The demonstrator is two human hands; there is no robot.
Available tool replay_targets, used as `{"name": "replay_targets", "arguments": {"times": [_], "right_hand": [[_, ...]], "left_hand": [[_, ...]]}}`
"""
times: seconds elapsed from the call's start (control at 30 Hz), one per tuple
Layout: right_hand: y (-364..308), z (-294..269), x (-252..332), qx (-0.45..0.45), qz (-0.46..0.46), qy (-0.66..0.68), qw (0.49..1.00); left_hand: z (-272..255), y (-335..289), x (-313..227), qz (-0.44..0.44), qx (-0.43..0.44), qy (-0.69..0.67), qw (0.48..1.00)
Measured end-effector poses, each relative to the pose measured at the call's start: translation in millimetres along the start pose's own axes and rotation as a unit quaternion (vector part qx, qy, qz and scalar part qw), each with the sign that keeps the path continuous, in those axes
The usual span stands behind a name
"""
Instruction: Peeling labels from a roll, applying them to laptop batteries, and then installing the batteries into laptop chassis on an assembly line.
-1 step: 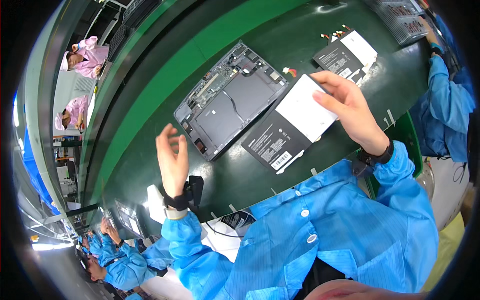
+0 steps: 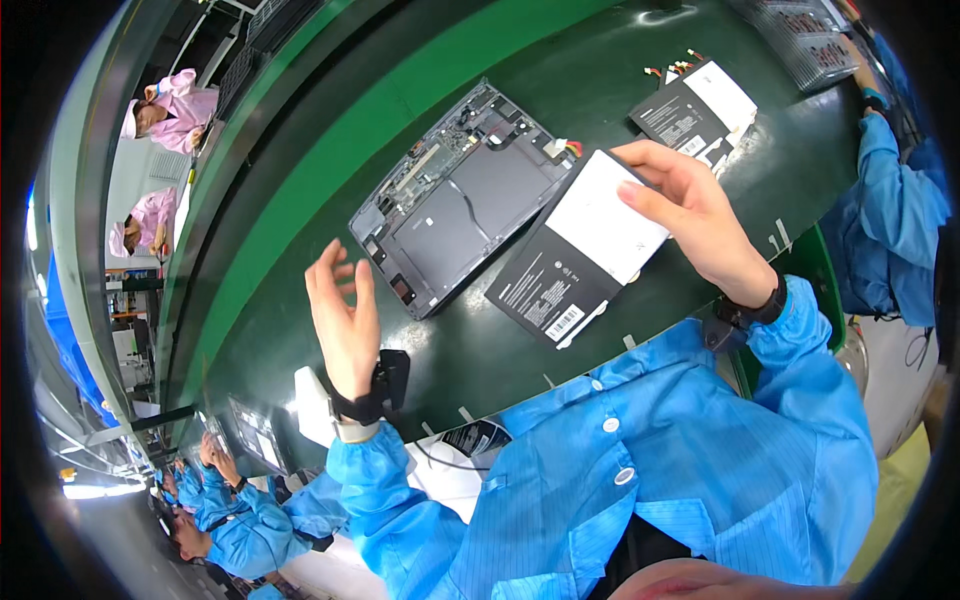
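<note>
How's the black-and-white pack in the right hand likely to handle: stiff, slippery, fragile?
The black-and-white pack is probably stiff: gripped near one end by the right hand, it shows no obvious sag. Its smooth-looking white face may be somewhat slippery. The thin coloured wires by its upper end look delicate and could snag.

Long dark green bench (image 2: 440,375) here with a brighter green strip (image 2: 300,220) curving along it, and I can see a clear plastic tray (image 2: 795,50) up at the right end. Green bin (image 2: 822,272) just past the bench edge, a blue-sleeved co-worker (image 2: 895,220) near it. Two people in pink (image 2: 180,115) off left, more workers in blue (image 2: 250,540) lower down, bright strip light (image 2: 105,491) beside them lol
</note>
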State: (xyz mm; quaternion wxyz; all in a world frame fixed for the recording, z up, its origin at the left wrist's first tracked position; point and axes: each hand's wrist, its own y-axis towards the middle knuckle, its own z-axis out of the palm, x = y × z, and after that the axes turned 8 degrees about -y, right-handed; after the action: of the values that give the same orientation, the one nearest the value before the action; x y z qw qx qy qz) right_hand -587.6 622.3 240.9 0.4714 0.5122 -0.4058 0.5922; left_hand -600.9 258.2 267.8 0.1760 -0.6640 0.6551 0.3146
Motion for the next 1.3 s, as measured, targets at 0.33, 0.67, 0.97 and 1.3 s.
{"name": "replay_targets", "arguments": {"times": [0.33,0.67,0.97,1.3], "right_hand": [[28,32,6,0.025,0.032,0.058,0.997],[30,27,-8,0.047,-0.073,-0.083,0.993],[35,35,-11,0.016,-0.038,0.017,0.999],[11,70,12,0.014,-0.165,-0.227,0.96]], "left_hand": [[79,-38,-54,-0.052,0.157,-0.406,0.899],[94,-27,-32,-0.099,0.155,-0.5,0.846],[93,-29,-27,-0.105,0.292,-0.782,0.54],[100,-32,-39,-0.012,-0.014,-0.488,0.873]]}}
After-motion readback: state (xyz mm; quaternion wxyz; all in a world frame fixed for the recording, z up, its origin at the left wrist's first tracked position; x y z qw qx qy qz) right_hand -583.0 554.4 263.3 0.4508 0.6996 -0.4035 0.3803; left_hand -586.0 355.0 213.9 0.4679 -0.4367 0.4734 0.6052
